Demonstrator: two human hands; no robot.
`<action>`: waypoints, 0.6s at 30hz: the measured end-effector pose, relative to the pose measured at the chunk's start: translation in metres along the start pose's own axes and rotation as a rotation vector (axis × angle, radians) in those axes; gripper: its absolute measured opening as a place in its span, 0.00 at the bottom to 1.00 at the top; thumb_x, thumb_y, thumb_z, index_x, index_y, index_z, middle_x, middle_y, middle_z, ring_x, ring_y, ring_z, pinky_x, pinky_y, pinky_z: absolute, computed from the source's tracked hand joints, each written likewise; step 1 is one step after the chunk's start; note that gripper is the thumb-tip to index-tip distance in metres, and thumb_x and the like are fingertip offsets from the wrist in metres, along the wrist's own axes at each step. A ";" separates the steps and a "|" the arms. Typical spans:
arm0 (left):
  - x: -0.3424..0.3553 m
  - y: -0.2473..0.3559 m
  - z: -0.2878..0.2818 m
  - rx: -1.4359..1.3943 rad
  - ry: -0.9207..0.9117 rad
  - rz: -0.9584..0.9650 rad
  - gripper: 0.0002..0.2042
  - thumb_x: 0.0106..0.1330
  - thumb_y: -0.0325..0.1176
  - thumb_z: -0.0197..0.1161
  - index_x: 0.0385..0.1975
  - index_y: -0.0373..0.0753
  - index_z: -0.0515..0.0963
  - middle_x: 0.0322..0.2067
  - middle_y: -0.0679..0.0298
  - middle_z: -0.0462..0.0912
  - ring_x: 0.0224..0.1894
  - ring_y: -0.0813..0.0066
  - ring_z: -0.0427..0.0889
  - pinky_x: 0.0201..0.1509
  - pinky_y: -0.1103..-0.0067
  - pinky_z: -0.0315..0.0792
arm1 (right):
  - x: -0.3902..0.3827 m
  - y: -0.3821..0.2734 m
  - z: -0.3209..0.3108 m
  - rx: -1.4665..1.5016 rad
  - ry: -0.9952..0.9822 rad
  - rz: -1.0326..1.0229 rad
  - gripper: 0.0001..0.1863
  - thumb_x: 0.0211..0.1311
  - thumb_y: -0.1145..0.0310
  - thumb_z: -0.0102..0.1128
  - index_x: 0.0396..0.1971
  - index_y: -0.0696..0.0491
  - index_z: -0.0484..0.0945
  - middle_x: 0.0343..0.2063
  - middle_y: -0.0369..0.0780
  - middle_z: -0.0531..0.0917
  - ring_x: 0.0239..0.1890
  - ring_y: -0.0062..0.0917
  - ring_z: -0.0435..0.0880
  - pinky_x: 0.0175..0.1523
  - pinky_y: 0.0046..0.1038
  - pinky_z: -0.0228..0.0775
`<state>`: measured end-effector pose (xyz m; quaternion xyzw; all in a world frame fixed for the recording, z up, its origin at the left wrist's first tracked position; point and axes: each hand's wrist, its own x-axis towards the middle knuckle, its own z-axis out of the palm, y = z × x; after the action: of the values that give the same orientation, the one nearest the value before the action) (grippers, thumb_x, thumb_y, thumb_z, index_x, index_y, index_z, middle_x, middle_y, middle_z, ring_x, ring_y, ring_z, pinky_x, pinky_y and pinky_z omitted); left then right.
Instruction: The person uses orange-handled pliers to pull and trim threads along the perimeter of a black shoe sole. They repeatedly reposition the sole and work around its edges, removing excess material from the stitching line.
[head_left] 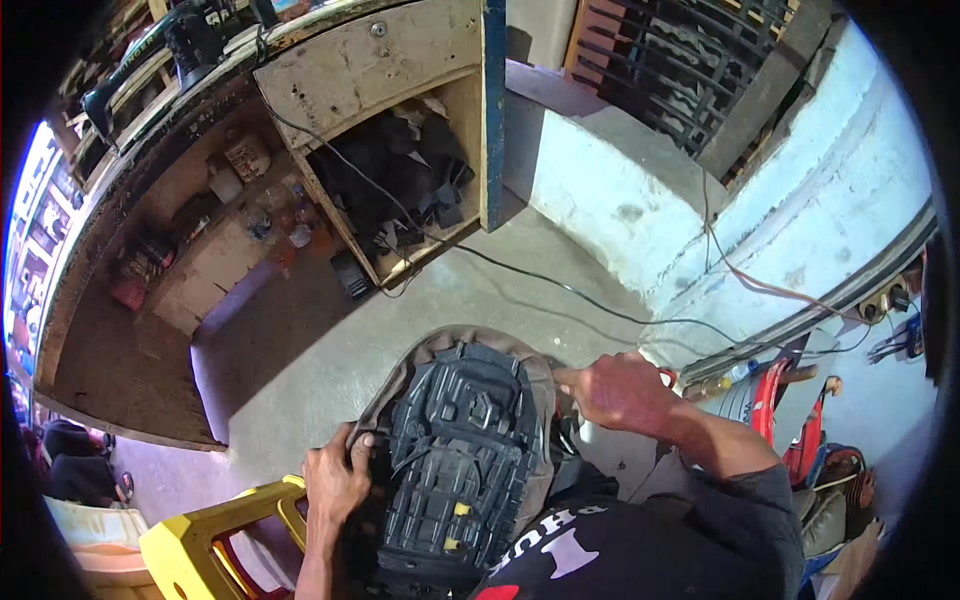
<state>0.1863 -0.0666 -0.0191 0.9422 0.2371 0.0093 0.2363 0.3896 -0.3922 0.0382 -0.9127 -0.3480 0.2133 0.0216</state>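
Note:
A motorcycle seat lies underside up before me, its ribbed black plastic base point(478, 395) showing two small yellow pieces near the lower end. Around the base runs a loose, puckered brown-grey seat cover point(540, 400). At the left edge, my left hand point(338, 475) is closed on the cover, thumb on top. My right hand point(620, 395) is closed at the upper right side, its fingertips at the cover's edge; whether they also hold a tool is hidden. The seat's near end sits against my dark shirt.
A yellow plastic stool point(185, 550) stands at my lower left. Ahead is a worn wooden workbench point(370, 50) with a sewing machine point(190, 45) on top and dark scraps point(400, 170) in its open compartment. A black cable point(560, 285) trails across to the wall. Red-framed items point(770, 400) stand at right.

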 end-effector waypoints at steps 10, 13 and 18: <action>0.003 0.011 -0.006 -0.043 0.075 -0.037 0.20 0.74 0.47 0.60 0.50 0.35 0.83 0.23 0.41 0.81 0.30 0.37 0.84 0.39 0.56 0.75 | 0.042 0.053 0.090 0.840 -0.023 0.017 0.17 0.69 0.59 0.60 0.44 0.57 0.86 0.15 0.42 0.78 0.15 0.34 0.79 0.22 0.39 0.71; 0.009 -0.029 0.000 -0.134 0.215 0.031 0.23 0.74 0.50 0.60 0.48 0.32 0.84 0.33 0.37 0.85 0.40 0.37 0.86 0.44 0.56 0.76 | 0.059 0.052 0.073 1.042 -0.023 -0.012 0.21 0.74 0.53 0.60 0.55 0.53 0.84 0.25 0.45 0.89 0.21 0.29 0.86 0.35 0.42 0.79; 0.026 -0.001 -0.031 -0.084 0.465 -0.129 0.20 0.73 0.44 0.60 0.56 0.35 0.79 0.51 0.37 0.81 0.56 0.39 0.80 0.58 0.56 0.73 | 0.065 -0.015 -0.006 0.443 0.112 -0.198 0.21 0.75 0.53 0.55 0.64 0.38 0.80 0.40 0.45 0.89 0.41 0.42 0.87 0.52 0.43 0.78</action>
<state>0.2052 -0.0403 0.0053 0.8869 0.3444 0.2207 0.2146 0.4258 -0.3384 0.0218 -0.8574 -0.3788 0.2304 0.2613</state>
